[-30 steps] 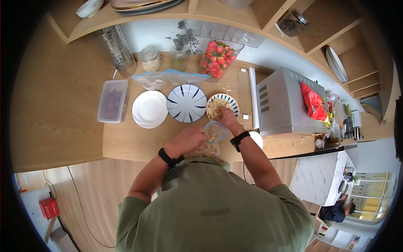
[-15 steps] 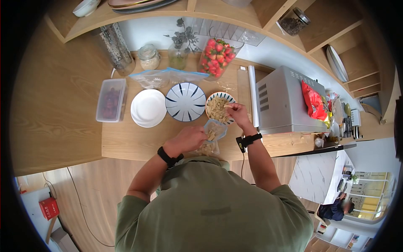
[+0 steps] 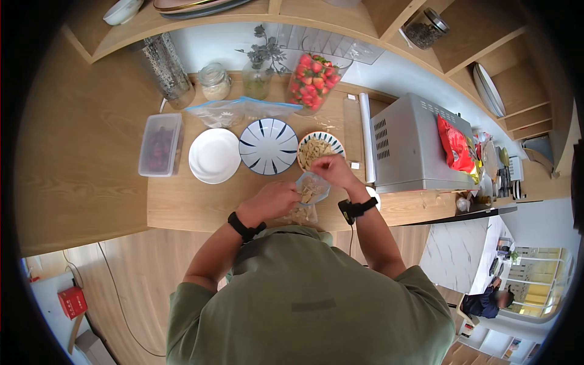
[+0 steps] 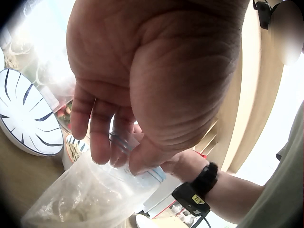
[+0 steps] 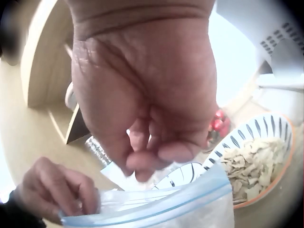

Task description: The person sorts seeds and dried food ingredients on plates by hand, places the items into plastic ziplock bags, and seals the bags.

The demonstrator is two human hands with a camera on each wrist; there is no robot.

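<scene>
My left hand [image 3: 272,199] grips the clear zip bag [image 4: 90,190] at its mouth, at about nine o'clock on the rim in the head view, thumb against fingers; mouth gapes, pale pieces show inside; whether its base rests on the counter [image 3: 182,204], can't tell. My right hand [image 3: 336,170] hangs at the bag's two o'clock, fingers curled in, tips bunched; no piece shows between them, but one could be hidden, so can't tell if it's loaded. Striped bowl [image 5: 260,129] sits at the bag's twelve-to-one o'clock, heaped with pale flakes [image 5: 251,170]; big striped plate [image 3: 269,146] at ten to eleven, clear of my work.

Step in hand, as I judge it: hand-moving flakes between bowl and bag; which way, can't tell. To do it well: pinch the film firmly near the zip without dragging the mouth shut; tip the opening slightly toward one o'clock so the trip is short; take small pinches, flakes look thin and likely to crumble; go in with fingertips together, release below the rim, not on the zip; wipe stray bits off the zip track, else it may seal badly; likely risk is the limp film folding inward, so spread it with the left thumb.
</scene>
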